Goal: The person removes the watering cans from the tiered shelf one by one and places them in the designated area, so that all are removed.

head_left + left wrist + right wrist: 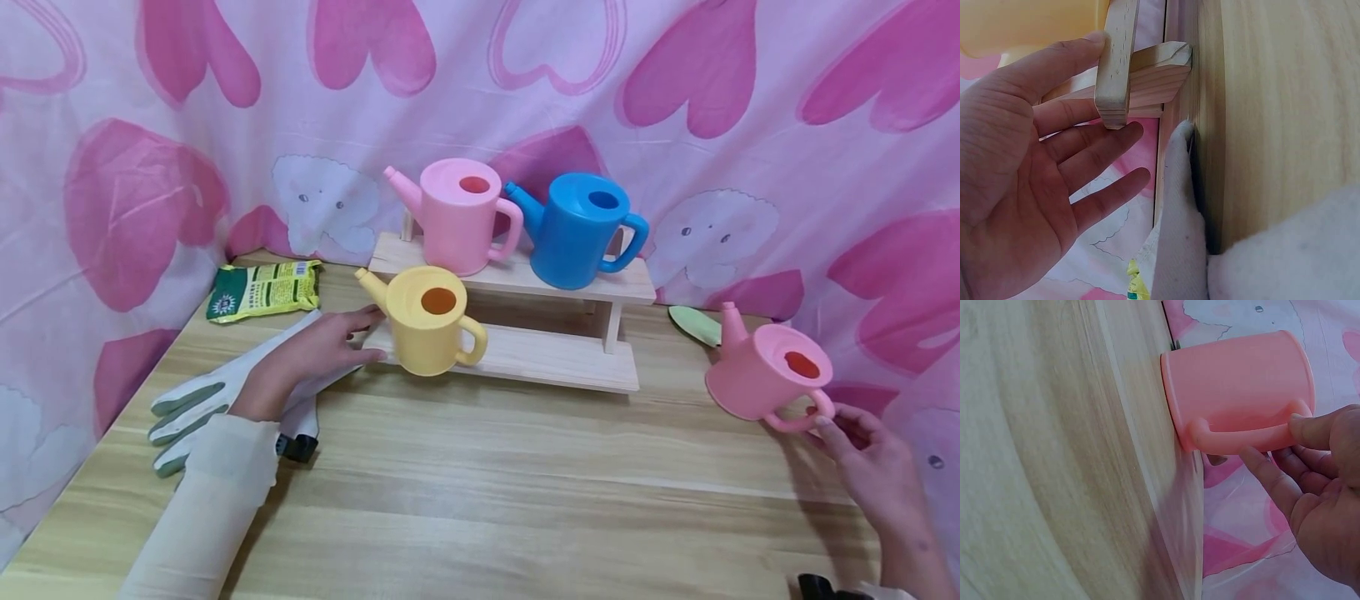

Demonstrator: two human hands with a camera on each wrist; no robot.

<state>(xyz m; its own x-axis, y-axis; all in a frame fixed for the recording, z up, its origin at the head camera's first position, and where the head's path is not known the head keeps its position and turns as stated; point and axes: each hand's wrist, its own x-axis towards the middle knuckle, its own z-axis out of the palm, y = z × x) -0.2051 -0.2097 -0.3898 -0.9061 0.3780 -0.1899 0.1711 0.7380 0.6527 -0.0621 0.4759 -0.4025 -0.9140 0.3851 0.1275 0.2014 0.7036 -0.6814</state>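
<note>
My left hand point(318, 354) holds the left end of the two-tier wooden shelf point(555, 358). In the left wrist view its thumb lies on one side of the board point(1115, 69), with fingers on the other. A yellow watering can point(427, 337) stands on the lower tier beside this hand. On the upper tier are a pink watering can point(459, 221) and a blue watering can point(573, 237). At the right, my right hand point(873, 467) pinches the handle of another pink watering can point(1241, 387) between thumb and fingers. That can's base is on or just above the table; I cannot tell which.
White work gloves point(202, 400) with grey-green fingertips lie under the left forearm. A yellow-and-green packet point(273, 290) is behind them. A pale green blade-shaped thing point(693, 323) lies partly hidden behind the right can. A pink heart-patterned curtain point(465, 83) borders the wooden table point(525, 492).
</note>
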